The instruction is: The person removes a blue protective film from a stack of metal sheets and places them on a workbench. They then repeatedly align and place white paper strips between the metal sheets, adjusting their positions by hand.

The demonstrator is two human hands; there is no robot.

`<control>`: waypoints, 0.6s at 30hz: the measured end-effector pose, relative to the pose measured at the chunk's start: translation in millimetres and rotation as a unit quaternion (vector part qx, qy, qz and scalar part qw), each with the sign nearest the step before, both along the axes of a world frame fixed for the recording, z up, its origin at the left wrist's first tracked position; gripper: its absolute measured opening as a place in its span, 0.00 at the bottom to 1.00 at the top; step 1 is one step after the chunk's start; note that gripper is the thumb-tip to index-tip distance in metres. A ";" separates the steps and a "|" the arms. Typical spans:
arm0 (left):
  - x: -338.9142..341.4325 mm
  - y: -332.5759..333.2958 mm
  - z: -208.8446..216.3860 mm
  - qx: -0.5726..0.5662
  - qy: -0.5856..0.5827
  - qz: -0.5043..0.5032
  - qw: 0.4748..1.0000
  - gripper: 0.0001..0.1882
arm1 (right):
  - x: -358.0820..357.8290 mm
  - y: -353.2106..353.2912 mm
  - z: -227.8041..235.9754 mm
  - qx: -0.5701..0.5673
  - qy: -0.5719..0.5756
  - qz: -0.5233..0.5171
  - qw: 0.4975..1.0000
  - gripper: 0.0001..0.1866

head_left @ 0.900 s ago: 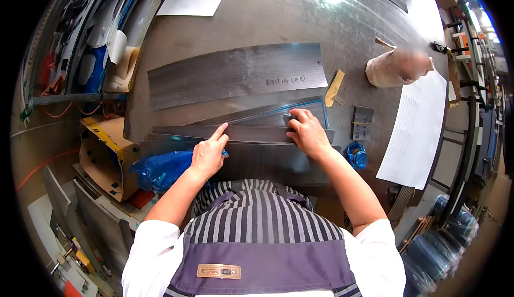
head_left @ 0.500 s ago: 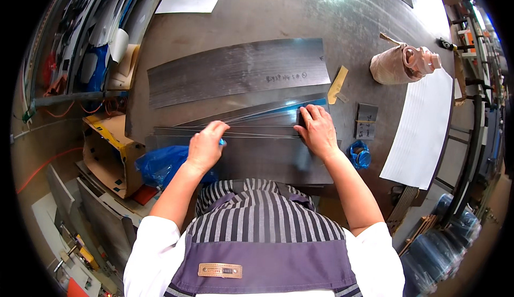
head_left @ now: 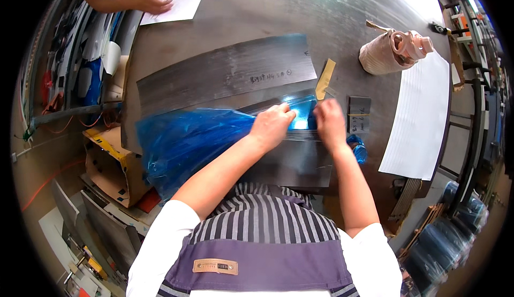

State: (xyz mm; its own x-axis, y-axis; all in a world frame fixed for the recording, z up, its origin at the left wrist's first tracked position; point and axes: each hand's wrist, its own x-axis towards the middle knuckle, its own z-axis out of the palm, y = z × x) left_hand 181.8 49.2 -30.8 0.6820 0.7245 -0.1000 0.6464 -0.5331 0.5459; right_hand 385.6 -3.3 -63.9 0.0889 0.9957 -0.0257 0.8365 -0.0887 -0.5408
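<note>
Thin dark metal strips (head_left: 262, 104) lie fanned across the table in front of me. Toward their right end, a shiny blue protective film (head_left: 303, 108) lies over the metal. My left hand (head_left: 272, 128) is closed on blue film at the strips, fingertips pinched together. A large crumpled mass of the same film (head_left: 193, 136) spreads out left of it, under and beside my forearm. My right hand (head_left: 330, 123) is at the right end of the strips, beside the film; motion smears its fingers. Behind lies a wide curved metal sheet (head_left: 225, 75) with handwriting on it.
To the right are a yellow strip (head_left: 325, 78), a banded stack of small dark plates (head_left: 358, 114), a blue film roll (head_left: 357, 149), a wrapped pink bottle (head_left: 393, 52) and long white sheets (head_left: 417, 120). Another person's hand (head_left: 152, 0) is over white paper at the far left.
My left hand has moved right and slightly up, near my right hand. The blue film now spreads over the strips' left part. Another person's arm has appeared at the far left.
</note>
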 end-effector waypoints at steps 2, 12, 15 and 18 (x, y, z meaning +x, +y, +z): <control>16.7 -9.8 -26.8 -0.005 -0.030 0.021 0.999 0.24 | 16.9 26.4 -2.6 0.109 -0.072 -0.074 0.989 0.07; 7.6 -24.6 -29.3 0.006 -0.002 -0.010 1.000 0.24 | 7.6 7.4 11.5 0.012 0.002 -0.096 0.995 0.09; 8.5 -26.3 -33.8 0.003 -0.046 -0.003 0.999 0.20 | -4.1 -27.3 3.4 0.104 0.009 -0.060 0.993 0.06; 10.2 -24.1 -35.7 0.001 -0.098 0.031 0.995 0.16 | -15.7 -39.2 7.0 0.123 -0.045 -0.048 0.990 0.05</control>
